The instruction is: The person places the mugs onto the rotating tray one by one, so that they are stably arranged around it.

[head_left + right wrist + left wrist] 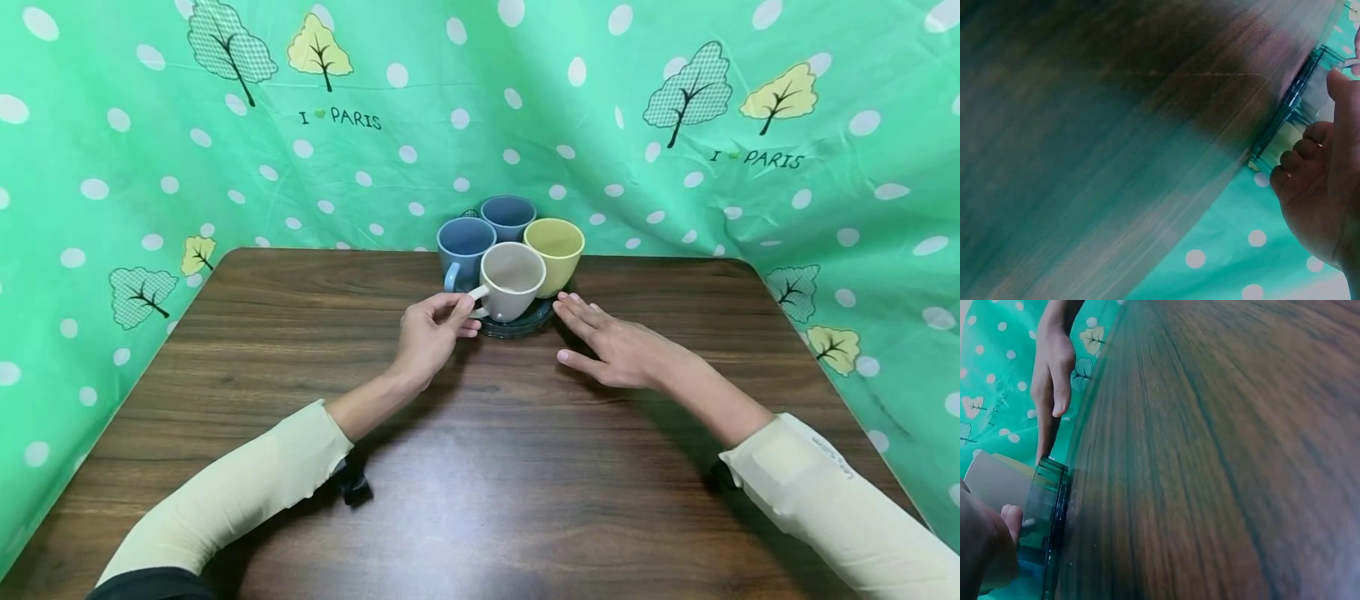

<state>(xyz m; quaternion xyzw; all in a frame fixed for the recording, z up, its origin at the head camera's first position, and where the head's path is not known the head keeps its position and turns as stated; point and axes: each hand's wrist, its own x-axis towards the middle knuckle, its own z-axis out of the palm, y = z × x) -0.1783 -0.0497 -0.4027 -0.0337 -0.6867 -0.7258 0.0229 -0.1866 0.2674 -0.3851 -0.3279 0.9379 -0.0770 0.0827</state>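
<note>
A white mug (513, 282) sits at the front of a dark clear glass tray (517, 327). My left hand (435, 337) pinches the mug's handle between thumb and fingers. Beside the tray's right rim is my right hand (618, 346), its fingers straight and the thumb apart; whether the fingertips touch the rim I cannot tell. Behind the white mug, a yellow mug (557, 254) stands at the right, a blue mug (463, 250) at the left, and another blue mug (508, 215) at the back, partly hidden. In the left wrist view the tray (1054, 512) shows from its side.
The tray stands near the far edge of the brown wooden table (480, 467). A green dotted cloth (480, 125) with printed trees hangs behind and along both sides. A black strap (355, 485) hangs under the left sleeve.
</note>
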